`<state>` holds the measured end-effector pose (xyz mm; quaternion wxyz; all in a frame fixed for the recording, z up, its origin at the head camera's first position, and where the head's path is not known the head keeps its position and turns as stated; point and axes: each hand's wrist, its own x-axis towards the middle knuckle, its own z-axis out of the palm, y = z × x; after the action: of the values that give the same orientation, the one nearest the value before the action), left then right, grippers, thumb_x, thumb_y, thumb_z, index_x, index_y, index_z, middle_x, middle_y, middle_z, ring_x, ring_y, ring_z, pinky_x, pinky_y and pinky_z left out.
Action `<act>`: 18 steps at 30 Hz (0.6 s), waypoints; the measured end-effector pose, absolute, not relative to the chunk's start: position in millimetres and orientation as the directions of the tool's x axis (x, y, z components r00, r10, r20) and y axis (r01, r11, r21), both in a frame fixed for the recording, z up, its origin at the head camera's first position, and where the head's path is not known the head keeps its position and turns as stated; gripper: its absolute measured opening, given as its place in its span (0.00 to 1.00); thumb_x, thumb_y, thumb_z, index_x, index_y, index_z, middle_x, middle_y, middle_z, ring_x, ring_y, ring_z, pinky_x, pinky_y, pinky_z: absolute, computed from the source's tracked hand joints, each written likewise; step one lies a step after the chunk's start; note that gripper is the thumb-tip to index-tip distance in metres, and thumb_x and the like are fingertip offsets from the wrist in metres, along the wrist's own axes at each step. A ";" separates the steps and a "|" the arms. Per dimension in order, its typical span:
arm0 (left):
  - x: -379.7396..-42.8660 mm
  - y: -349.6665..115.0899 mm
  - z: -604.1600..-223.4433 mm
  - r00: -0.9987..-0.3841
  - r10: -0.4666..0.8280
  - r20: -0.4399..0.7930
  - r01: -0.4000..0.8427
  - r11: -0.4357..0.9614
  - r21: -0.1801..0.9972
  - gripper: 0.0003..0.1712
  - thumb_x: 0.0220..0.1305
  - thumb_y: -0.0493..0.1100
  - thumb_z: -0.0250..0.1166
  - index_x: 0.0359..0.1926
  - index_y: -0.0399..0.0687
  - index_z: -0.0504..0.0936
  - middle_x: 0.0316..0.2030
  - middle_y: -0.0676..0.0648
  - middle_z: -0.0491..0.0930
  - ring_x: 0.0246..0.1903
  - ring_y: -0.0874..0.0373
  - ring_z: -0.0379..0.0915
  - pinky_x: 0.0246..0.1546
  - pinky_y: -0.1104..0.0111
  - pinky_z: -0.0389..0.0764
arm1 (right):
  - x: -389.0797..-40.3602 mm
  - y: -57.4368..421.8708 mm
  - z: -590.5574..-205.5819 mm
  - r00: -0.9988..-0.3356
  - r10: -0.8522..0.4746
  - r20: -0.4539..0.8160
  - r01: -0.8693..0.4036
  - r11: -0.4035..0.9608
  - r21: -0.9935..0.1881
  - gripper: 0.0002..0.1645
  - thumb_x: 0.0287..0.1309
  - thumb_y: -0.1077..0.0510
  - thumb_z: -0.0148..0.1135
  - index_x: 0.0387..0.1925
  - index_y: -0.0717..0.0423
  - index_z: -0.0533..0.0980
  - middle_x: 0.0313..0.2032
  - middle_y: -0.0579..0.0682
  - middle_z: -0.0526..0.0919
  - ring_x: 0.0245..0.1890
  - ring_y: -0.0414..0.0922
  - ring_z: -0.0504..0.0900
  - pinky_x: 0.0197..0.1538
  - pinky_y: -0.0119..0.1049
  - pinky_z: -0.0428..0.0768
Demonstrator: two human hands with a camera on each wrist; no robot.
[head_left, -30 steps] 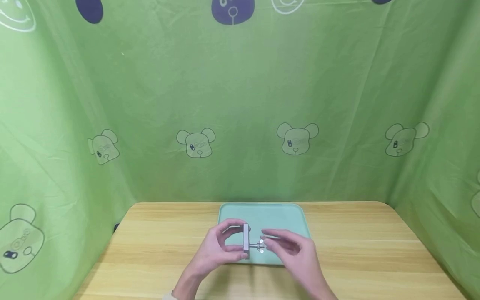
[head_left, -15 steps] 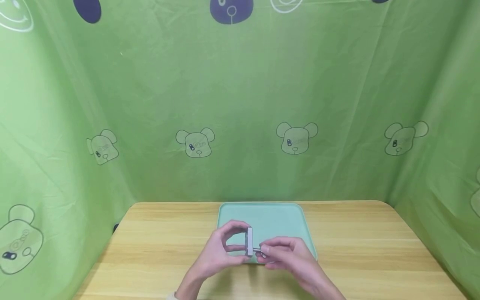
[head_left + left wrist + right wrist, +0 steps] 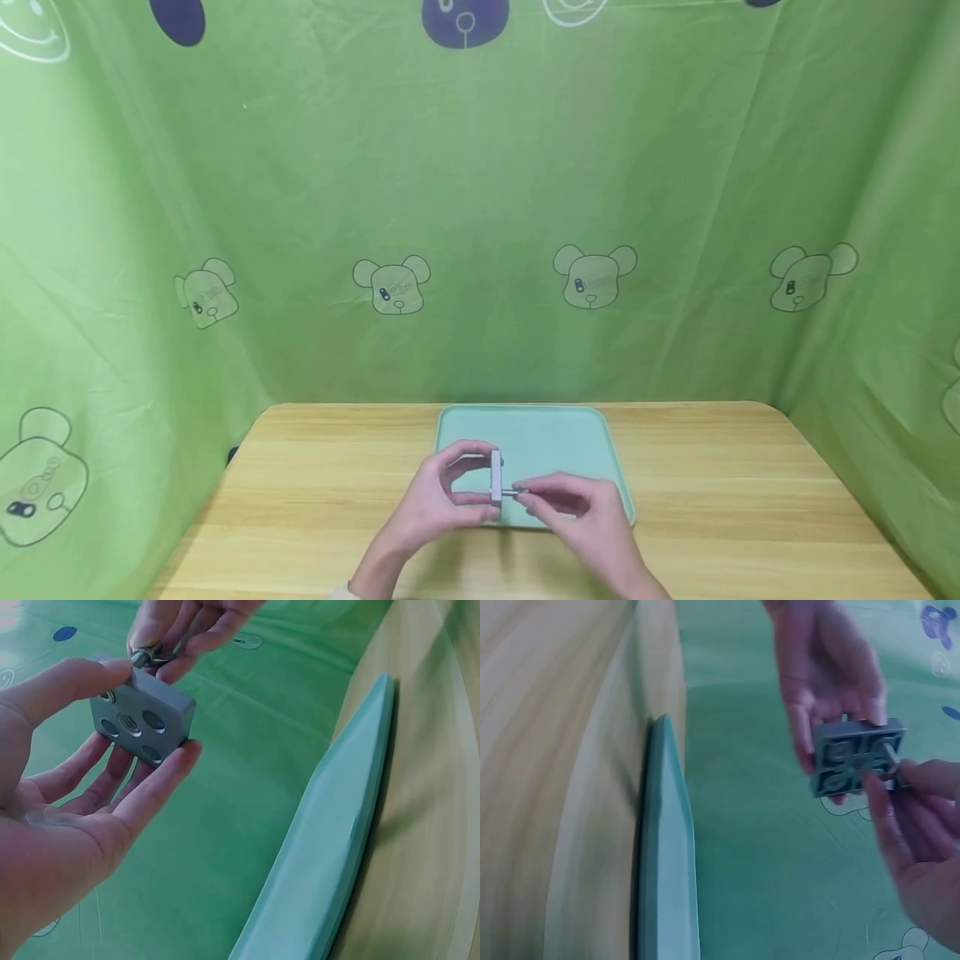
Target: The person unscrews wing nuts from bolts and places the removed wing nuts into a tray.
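Head view: two hands (image 3: 435, 500) (image 3: 585, 515) grip one metal block (image 3: 496, 477) (left) and one bolt (image 3: 510, 492) (right), perhaps touching it.

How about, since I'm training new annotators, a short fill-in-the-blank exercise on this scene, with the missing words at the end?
1. The left hand holds a grey block with several round ____ in it.
2. The threaded bolt is pinched in the person's ____.
3. Lying on the wooden table is a shallow, mint-coloured ____.
4. The bear-print backdrop is mostly coloured ____.

Missing words: holes; right hand; tray; green.
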<state>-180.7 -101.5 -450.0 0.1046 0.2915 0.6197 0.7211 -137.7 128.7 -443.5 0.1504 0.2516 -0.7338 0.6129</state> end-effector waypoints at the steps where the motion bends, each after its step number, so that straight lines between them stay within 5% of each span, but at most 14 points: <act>1: -180.9 -102.3 -450.0 -0.805 0.515 0.293 0.206 -0.220 0.953 0.39 0.50 0.26 0.74 0.64 0.33 0.73 0.64 0.32 0.69 0.66 0.37 0.69 0.57 0.50 0.85 | -138.8 127.3 -444.7 -0.751 -0.187 0.634 -0.660 0.157 -0.735 0.11 0.55 0.70 0.74 0.41 0.60 0.88 0.39 0.53 0.90 0.40 0.45 0.90 0.46 0.33 0.90; 5: -182.2 -105.6 -450.7 -0.793 0.533 0.296 0.180 -0.259 0.949 0.37 0.52 0.26 0.73 0.65 0.33 0.73 0.63 0.30 0.70 0.64 0.38 0.71 0.55 0.50 0.86 | -145.9 122.7 -444.8 -0.321 -0.248 0.914 -0.930 0.263 -0.256 0.05 0.62 0.69 0.69 0.39 0.65 0.86 0.39 0.59 0.90 0.38 0.50 0.90 0.47 0.31 0.88; 8: -182.3 -107.4 -450.5 -0.788 0.548 0.279 0.145 -0.276 0.950 0.37 0.52 0.27 0.73 0.65 0.34 0.73 0.63 0.29 0.71 0.62 0.42 0.74 0.54 0.50 0.86 | -149.5 120.4 -436.9 -0.035 -0.312 0.949 -0.943 0.324 0.072 0.11 0.70 0.65 0.61 0.37 0.70 0.85 0.39 0.63 0.89 0.36 0.53 0.90 0.44 0.33 0.90; 10: -181.9 -108.3 -450.2 -0.786 0.555 0.273 0.133 -0.280 0.951 0.37 0.53 0.27 0.72 0.65 0.34 0.73 0.63 0.29 0.71 0.61 0.43 0.75 0.53 0.50 0.87 | -149.7 120.0 -430.5 0.089 -0.354 0.931 -0.914 0.342 0.217 0.13 0.72 0.67 0.56 0.38 0.72 0.84 0.38 0.66 0.88 0.34 0.55 0.90 0.41 0.34 0.90; 13: -181.2 -108.4 -449.3 -0.787 0.557 0.265 0.116 -0.288 0.950 0.37 0.52 0.27 0.72 0.65 0.34 0.73 0.62 0.32 0.72 0.62 0.39 0.74 0.53 0.51 0.87 | -149.1 120.1 -424.1 0.190 -0.397 0.898 -0.874 0.349 0.338 0.13 0.72 0.70 0.53 0.40 0.74 0.84 0.39 0.67 0.87 0.32 0.57 0.90 0.39 0.37 0.91; 18: -180.7 -107.3 -448.1 -0.788 0.551 0.275 0.118 -0.303 0.946 0.37 0.52 0.26 0.73 0.65 0.33 0.73 0.62 0.32 0.73 0.63 0.34 0.70 0.53 0.51 0.87 | -148.3 120.7 -422.9 0.213 -0.410 0.887 -0.868 0.338 0.365 0.13 0.72 0.71 0.52 0.42 0.75 0.83 0.39 0.69 0.87 0.33 0.58 0.89 0.39 0.37 0.91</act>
<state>-180.7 -107.3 -448.1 0.1439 0.2919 0.5724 0.7526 -148.3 120.7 -422.9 0.5630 0.5381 -0.5934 0.2033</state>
